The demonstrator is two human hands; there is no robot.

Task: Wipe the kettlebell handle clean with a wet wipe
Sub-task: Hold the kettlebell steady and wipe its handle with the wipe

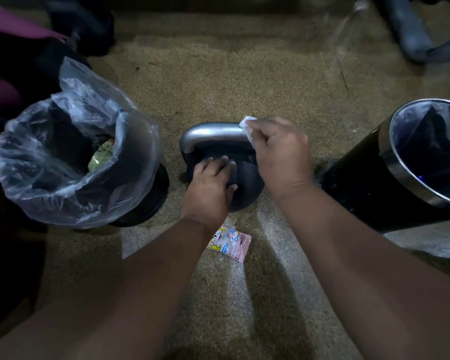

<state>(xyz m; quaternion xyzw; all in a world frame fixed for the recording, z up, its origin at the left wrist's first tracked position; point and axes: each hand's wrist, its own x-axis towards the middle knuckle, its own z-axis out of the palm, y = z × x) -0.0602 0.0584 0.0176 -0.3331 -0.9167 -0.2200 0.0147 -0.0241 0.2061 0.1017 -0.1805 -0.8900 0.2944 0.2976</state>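
Dim overall, corners near black. Pale light patches on floor (218, 81) at lower centre, two dark shadow bands beside them. Soft glare on kettlebell handle (211, 131). Strong fisheye: right bin (369, 188) leans outward. Top edge blurred, grain throughout.

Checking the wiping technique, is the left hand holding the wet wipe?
No, the right hand pinches the wet wipe against the handle; the left hand rests on the kettlebell.
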